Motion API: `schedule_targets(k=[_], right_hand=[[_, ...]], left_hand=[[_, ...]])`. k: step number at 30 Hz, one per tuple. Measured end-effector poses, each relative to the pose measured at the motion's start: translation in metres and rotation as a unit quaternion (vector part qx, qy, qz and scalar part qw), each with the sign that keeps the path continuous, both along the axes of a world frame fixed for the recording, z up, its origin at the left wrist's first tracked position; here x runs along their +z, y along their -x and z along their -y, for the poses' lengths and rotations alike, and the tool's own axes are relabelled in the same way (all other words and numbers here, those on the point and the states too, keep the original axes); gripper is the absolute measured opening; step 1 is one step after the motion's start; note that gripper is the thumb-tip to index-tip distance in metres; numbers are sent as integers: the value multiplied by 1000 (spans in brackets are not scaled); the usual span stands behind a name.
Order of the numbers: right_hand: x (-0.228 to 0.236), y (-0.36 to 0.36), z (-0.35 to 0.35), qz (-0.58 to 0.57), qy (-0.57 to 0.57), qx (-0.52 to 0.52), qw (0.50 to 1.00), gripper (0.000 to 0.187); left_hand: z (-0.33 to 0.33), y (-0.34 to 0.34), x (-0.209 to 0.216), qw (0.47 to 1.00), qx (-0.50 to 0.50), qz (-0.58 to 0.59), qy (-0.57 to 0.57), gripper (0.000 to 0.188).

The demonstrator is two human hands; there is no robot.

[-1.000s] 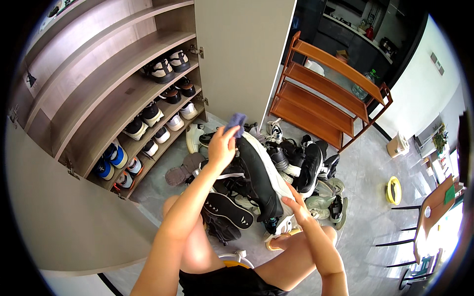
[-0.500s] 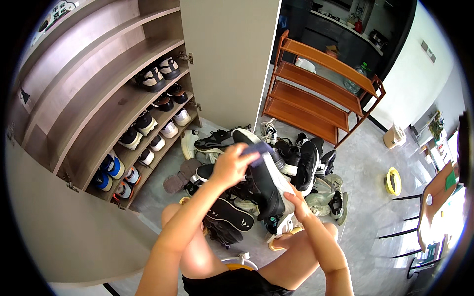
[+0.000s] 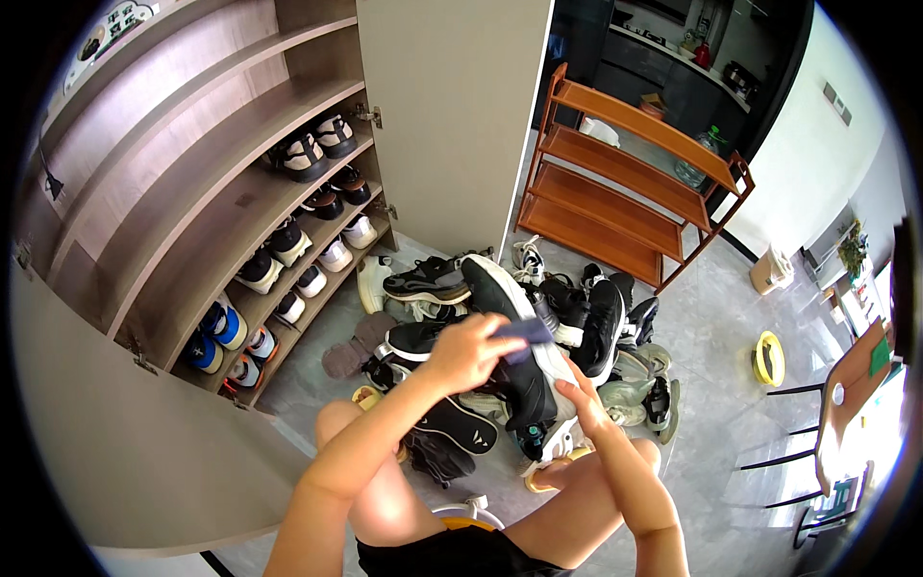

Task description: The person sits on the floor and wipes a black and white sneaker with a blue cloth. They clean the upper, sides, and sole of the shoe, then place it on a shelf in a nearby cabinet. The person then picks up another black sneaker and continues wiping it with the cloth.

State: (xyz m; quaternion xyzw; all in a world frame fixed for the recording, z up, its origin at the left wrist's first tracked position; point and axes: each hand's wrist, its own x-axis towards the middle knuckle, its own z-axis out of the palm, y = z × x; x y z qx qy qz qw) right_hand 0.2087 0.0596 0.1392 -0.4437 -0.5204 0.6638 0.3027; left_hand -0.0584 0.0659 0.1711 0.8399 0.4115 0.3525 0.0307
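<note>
My right hand [image 3: 580, 399] grips a black sneaker [image 3: 527, 389] with a thick white sole by its heel end, holding it tilted above a heap of shoes. Closed around a small dark blue flat thing [image 3: 524, 334], my left hand [image 3: 468, 354] presses it near the white sole edge; whether it is a cloth or a brush I cannot make out. Below lie several loose shoes, among them a black slip-on [image 3: 461, 425] and a white-soled black sneaker [image 3: 603, 322].
An open shoe cabinet [image 3: 207, 159] with pairs on its lower shelves stands at left, its door [image 3: 447, 125] swung out. A brown wooden rack [image 3: 615, 159] is behind the heap. To the right are a yellow basin [image 3: 767, 358], a bin [image 3: 772, 271] and a chair [image 3: 846, 404].
My left hand has slid down and slightly right along the sneaker's sole with the dark blue thing. The right hand keeps its hold on the sneaker.
</note>
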Motion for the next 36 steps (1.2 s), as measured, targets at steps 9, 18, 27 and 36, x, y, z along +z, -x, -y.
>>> schedule_targets(k=[9,18,27,36], right_hand=[[4,2,6,-19,22,14,999,74],[-5,-1,2,14,-16,-2,1000,72],[-4,0,1,-47,18,-13,999,75],[-3,-2,3,-20,2,-8,1000,75]], left_hand=[[-36,34,-8,970,223,80,-54,39],[-17,7,0,992,125,9,-33,35],[-26,21,0,981,169,57,-74,44],[-26,17,-3,978,187,6,-94,42]])
